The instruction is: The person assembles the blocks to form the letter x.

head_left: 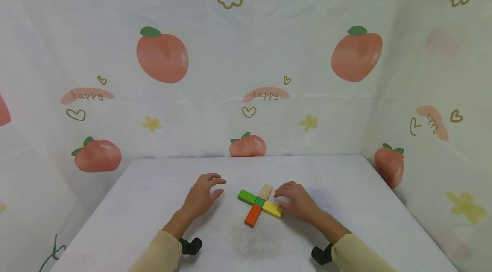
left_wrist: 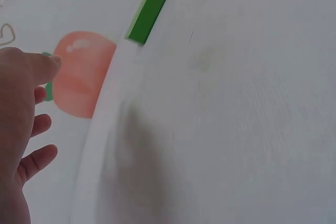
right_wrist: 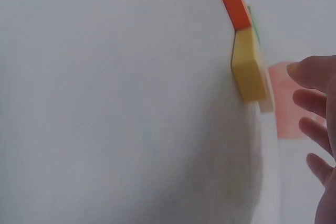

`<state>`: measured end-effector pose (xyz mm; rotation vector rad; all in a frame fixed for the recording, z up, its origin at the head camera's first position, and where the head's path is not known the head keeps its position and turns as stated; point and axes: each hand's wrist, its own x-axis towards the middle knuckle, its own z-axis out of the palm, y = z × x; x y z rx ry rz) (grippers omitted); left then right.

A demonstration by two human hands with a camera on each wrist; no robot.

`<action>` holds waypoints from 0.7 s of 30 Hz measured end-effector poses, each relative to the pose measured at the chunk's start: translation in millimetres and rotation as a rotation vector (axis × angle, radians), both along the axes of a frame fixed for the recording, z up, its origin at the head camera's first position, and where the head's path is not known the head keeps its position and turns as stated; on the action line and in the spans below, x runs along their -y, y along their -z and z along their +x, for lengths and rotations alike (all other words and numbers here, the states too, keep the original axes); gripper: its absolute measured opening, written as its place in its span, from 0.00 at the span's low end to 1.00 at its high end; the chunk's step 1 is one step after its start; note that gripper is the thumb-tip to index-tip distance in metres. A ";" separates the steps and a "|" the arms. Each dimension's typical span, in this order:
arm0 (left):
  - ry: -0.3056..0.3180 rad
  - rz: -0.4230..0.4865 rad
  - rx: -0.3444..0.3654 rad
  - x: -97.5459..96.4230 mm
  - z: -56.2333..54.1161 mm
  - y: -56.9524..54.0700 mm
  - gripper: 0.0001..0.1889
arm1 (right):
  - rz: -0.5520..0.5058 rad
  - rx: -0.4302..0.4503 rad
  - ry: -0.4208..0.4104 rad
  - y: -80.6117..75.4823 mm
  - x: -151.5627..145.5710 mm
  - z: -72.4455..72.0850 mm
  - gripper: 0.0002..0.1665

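Several coloured blocks lie on the table in a pinwheel-like cross. A light green block [head_left: 247, 197] points left, a plain wood block [head_left: 265, 191] points to the back, a yellow block [head_left: 272, 209] points right and an orange-red block [head_left: 253, 215] points to the front. Between them sits a small dark green square [head_left: 259, 202]. To the left, my left hand [head_left: 203, 194] hovers with relaxed, parted fingers, apart from the green block. My right hand [head_left: 297, 200] is over the yellow block's outer end, its fingers loosely bent around nothing; the right wrist view shows the thumb [right_wrist: 310, 72] apart from the yellow block.
A white cloth covers the table [head_left: 153, 186]. Behind it and at the sides hang white curtains [head_left: 261, 50] printed with peaches, flowers and hearts. Black wrist mounts [head_left: 191, 246] stick out beside both beige sleeves [head_left: 159, 250].
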<state>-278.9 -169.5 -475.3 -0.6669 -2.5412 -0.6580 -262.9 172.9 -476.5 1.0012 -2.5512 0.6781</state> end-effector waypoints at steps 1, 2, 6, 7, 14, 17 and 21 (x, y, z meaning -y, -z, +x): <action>-0.001 0.008 -0.016 2.8 0.7 0.0 0.15 | -0.004 -0.001 0.015 0.4 -3.0 0.7 0.10; -0.002 0.013 -0.031 5.4 1.6 0.2 0.15 | -0.015 -0.005 0.024 0.6 -6.1 1.5 0.10; -0.014 0.023 -0.067 15.2 6.0 2.9 0.16 | -0.022 -0.004 0.072 3.6 -18.7 4.3 0.11; -0.017 0.021 -0.069 17.9 7.3 3.9 0.16 | -0.022 0.003 0.082 4.4 -21.7 5.2 0.10; -0.059 0.015 -0.072 38.9 15.5 9.7 0.15 | -0.051 0.017 0.135 11.9 -45.4 9.6 0.11; -0.079 0.017 -0.065 48.4 17.6 10.6 0.14 | -0.082 0.014 0.174 14.1 -57.8 12.3 0.12; -0.103 0.019 -0.076 59.6 19.3 11.0 0.15 | -0.094 0.036 0.259 14.7 -74.6 18.7 0.11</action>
